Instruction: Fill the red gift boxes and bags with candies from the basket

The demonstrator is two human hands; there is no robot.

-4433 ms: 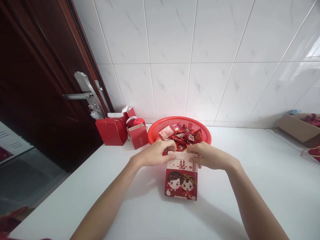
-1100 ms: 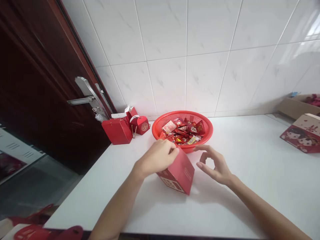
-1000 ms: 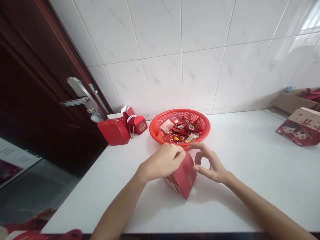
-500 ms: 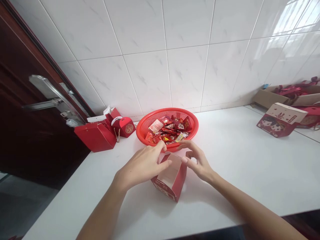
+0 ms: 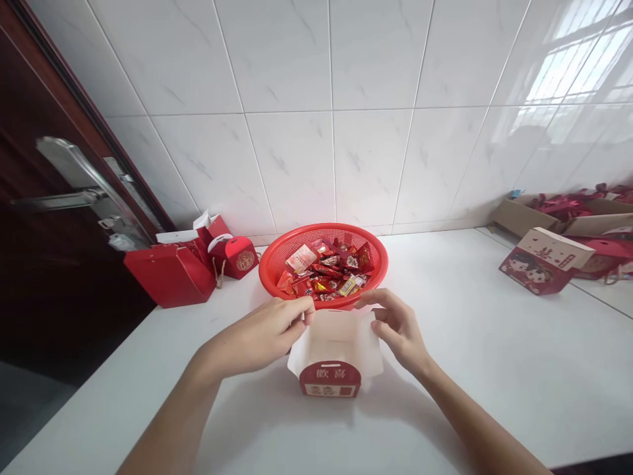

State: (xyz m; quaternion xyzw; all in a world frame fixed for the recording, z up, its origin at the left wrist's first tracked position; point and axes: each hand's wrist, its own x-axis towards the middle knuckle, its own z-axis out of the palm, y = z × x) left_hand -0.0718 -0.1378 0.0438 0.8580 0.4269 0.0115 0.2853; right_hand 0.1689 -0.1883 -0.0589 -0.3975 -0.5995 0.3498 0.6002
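Note:
A small red and cream gift box (image 5: pixel 330 381) with Chinese characters on its front panel stands on the white counter with its top open. Its pale inside shows, and the two side flaps are folded outward. My left hand (image 5: pixel 262 333) is closed on the box's left flap, thumb and fingers pinched together. At the opposite side, my right hand (image 5: pixel 398 330) pinches the right flap between thumb and fingers, its index finger stretched toward the basket. Just behind the box is a red plastic basket (image 5: pixel 267 270) of wrapped candies (image 5: pixel 326 269).
Several red gift boxes (image 5: pixel 171 274) stand at the left, near a dark door (image 5: pixel 30 277) with a metal handle. On the right, a printed box (image 5: pixel 541 260) sits before a cardboard carton (image 5: pixel 524 214) holding dark red ribbons (image 5: pixel 564 206). A tiled wall rises behind the white counter (image 5: pixel 440 284).
The box has turned so its front panel faces me, and its side flaps have spread outward. My left hand has moved left and closed on a flap; my right has taken the other.

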